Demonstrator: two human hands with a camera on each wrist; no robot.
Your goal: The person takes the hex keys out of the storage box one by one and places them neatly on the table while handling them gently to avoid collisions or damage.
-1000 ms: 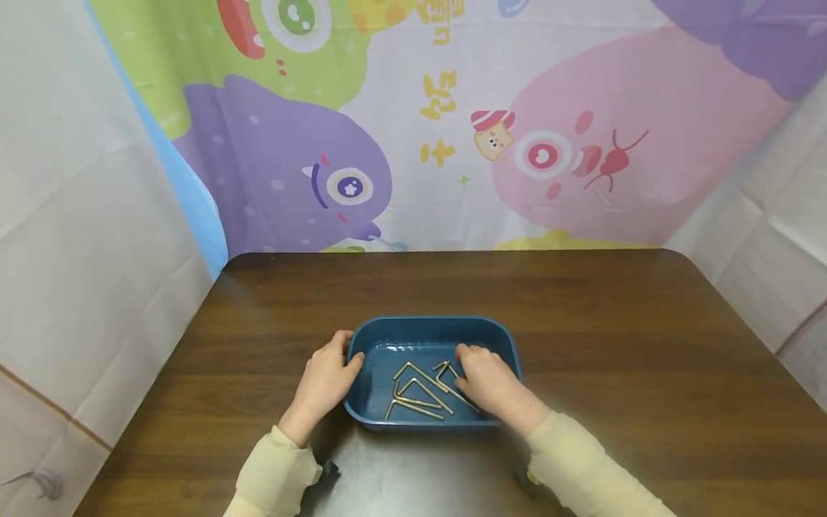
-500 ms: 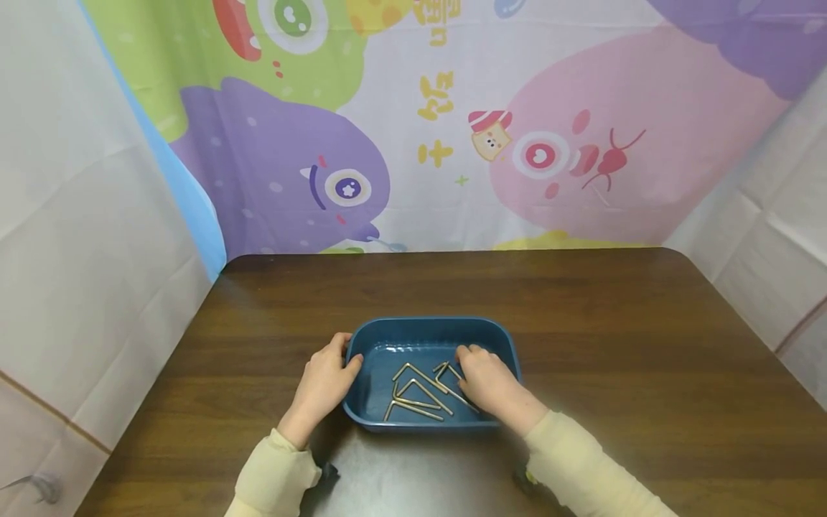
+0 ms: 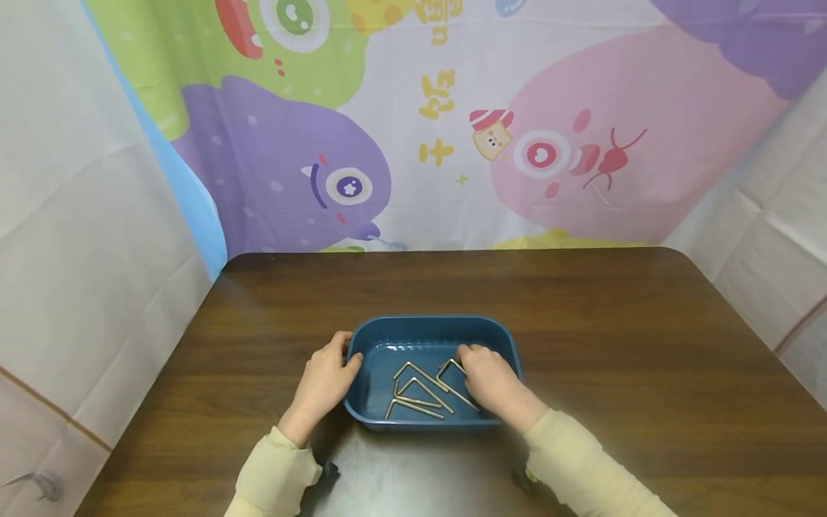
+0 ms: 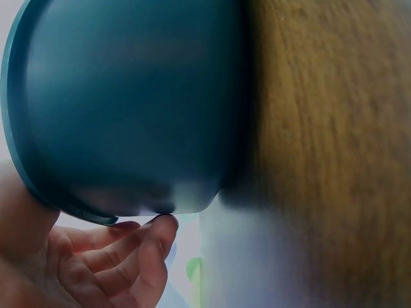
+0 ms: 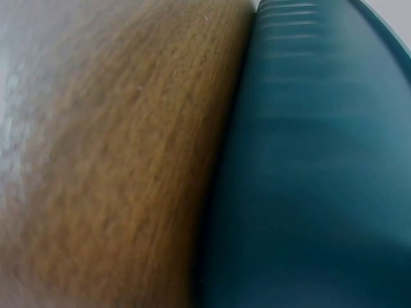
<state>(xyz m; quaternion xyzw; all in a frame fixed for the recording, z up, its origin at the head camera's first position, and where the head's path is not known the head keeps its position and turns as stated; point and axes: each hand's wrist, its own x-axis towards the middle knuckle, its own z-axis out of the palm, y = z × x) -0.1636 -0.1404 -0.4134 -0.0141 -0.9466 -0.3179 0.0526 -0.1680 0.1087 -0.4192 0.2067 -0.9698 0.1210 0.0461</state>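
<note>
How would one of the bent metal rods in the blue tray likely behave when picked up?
The bent metal rods are probably stiff, since their legs look straight and their bends crisp. One might slip between fingertips, being thin and shiny. It could also drag a neighbour along, as several overlap in the blue tray.

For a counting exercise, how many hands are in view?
2: the left hand holds the blue tray at its left end; the right hand reaches into it, by bent rods.

Yellow chars (image 3: 438,95) on bkgd cloth (image 3: 423,215), can't read for sure.
</note>
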